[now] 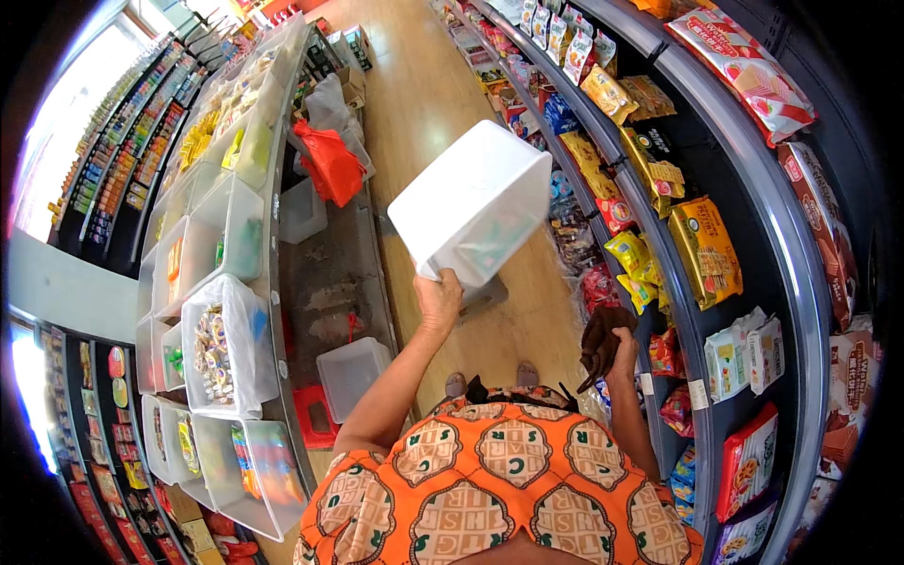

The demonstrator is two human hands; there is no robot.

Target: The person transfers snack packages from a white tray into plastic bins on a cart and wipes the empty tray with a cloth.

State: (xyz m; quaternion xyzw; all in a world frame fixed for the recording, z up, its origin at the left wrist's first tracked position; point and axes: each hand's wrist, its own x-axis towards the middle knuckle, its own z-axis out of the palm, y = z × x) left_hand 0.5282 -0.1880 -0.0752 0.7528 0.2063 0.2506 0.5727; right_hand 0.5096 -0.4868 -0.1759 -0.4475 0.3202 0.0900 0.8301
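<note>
A white translucent plastic bin (470, 187) is tilted over the aisle, its outer side turned up, with something green showing through its lower wall. My left hand (439, 300) grips the bin by its near rim. On the right, my right hand (623, 353) is closed around a dark brown cloth (604, 347), which hangs down beside the snack shelves. Under the bin, partly hidden, a grey object (484, 298) stands on the floor.
Translucent bins of packaged sweets (224, 346) line the display at left. Below it are a red plastic bag (330, 164), a bin (353, 374) and a red stool (314, 417). Curved-looking shelves (759, 176) with packaged snacks run along the right. Wooden flooring (409, 78) lies between.
</note>
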